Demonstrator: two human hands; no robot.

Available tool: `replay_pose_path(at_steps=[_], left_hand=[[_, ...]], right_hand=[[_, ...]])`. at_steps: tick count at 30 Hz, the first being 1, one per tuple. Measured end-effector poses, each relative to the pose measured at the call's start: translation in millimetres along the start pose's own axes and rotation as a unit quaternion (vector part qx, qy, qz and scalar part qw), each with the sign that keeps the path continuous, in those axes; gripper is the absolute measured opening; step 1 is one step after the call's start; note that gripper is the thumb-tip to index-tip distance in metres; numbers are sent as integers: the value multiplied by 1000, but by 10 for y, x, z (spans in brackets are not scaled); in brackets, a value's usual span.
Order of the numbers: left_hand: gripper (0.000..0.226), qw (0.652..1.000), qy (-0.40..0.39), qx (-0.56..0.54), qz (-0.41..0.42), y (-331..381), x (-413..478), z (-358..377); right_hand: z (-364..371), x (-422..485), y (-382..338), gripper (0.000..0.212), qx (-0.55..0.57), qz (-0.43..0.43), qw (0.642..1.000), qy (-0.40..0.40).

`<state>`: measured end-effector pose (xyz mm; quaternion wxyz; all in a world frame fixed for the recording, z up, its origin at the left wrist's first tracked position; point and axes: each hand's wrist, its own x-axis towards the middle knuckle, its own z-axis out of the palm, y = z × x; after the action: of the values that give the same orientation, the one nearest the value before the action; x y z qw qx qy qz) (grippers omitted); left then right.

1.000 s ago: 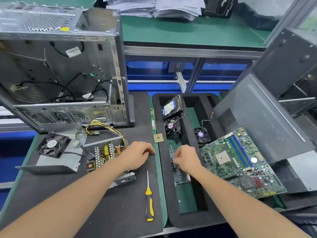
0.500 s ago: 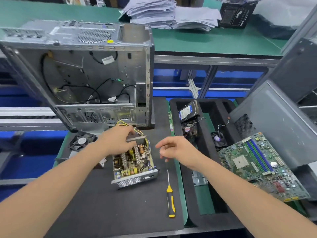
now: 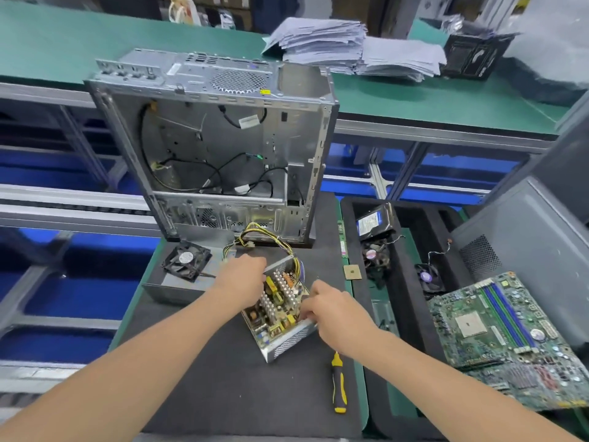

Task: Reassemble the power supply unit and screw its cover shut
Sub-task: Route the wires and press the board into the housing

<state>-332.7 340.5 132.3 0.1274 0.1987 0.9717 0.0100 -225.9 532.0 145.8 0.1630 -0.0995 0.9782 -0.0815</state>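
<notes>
Left hand (image 3: 243, 283) and right hand (image 3: 334, 311) grip opposite rims of the open metal power supply (image 3: 276, 314), fingers curled. A screwdriver (image 3: 338, 385) lies near right.

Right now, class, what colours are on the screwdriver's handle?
The screwdriver handle is yellow and black; head view shows it best.

Two hands (image 3: 242, 282) (image 3: 334, 311), one screwdriver (image 3: 338, 382)
</notes>
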Motion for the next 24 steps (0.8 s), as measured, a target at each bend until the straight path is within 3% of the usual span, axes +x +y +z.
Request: replay_pose_path(at_steps=[3,6,9,10,12,14,16,19,24], left_hand=[[26,999,-35,-22,-18,48,-24,-19],[47,991,-71,-104,-36,9,20,-68],[44,972,-45,-228,-39,-65,145,-149],[57,969,-27,-244,-37,-92,202,-183],[90,984,-10,-177,-16,-127,336,-247],[98,1000,1,-26,15,-149,483,-269],[81,995,22,74,64,-144,600,-237],[37,976,85,157,123,-74,697,-126],[33,937,140,241,212,-152,751,-55]], right_hand=[[0,35,142,40,5,38,999,26],[20,45,238,40,23,63,996,51],[43,38,287,37,46,76,994,66],[53,32,287,37,53,77,993,68],[77,24,272,38,60,78,992,74],[96,19,260,39,65,81,991,80],[108,19,253,41,69,86,990,82],[126,12,250,40,82,93,988,88],[204,0,256,40,108,106,983,107]])
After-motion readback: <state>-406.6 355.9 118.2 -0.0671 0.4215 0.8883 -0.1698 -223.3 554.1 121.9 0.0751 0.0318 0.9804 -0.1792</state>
